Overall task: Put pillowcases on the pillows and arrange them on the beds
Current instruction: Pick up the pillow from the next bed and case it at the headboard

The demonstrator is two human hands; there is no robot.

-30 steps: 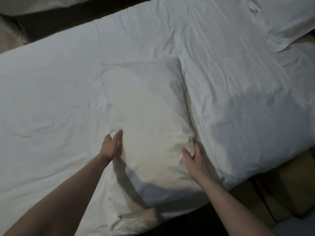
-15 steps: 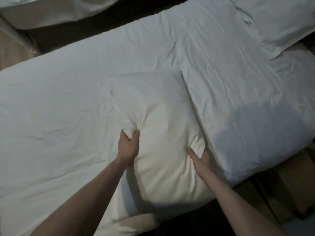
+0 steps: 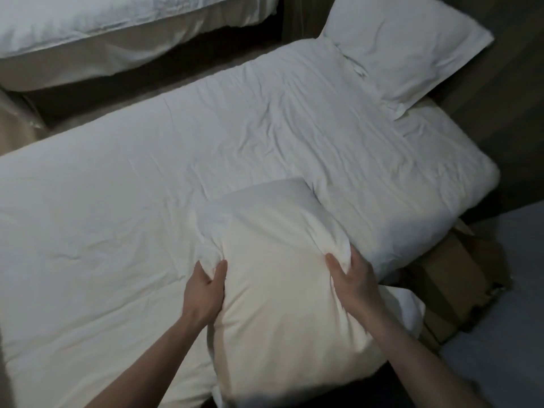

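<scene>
A white pillow (image 3: 279,275) lies on the near edge of the bed (image 3: 117,231), its near end overhanging the side. My left hand (image 3: 206,293) pinches a fold of its fabric on the left side. Along the pillow's right edge, my right hand (image 3: 350,281) grips the cloth, thumb on top. Whether the pillow wears a pillowcase I cannot tell. A second white pillow (image 3: 403,45) in a case lies at the bed's far right end, partly hanging over the edge.
Another bed (image 3: 117,28) with white bedding stands beyond a dark gap at the top left. A brown cardboard box (image 3: 459,290) sits on the floor to the right, below the bed's edge. Grey floor shows at the lower right.
Both hands went from resting flat beside the pillow to gripping its sides, bunching the fabric. The pillow now sits nearer to me, and the view has tilted up to show more of the room.
</scene>
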